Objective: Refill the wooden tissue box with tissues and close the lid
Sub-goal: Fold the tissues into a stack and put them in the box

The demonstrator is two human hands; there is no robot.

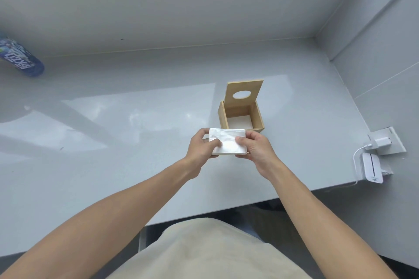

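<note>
A wooden tissue box (257, 116) stands on the grey counter (136, 124), a little right of centre. Its lid (244, 92), with a round hole, is swung up at the back, and white shows at the box's bottom. Just in front of the box I hold a white stack of tissues (227, 144) above the counter. My left hand (201, 148) grips its left end with the thumb on top. My right hand (255, 147) grips its right end, thumb pressed on the top sheet.
A blue printed bottle (21, 59) lies at the far left by the back wall. At the right edge, a white charger (223, 141) sits in a wall socket with a cable to a white device (371, 169). The counter's front edge runs near my body.
</note>
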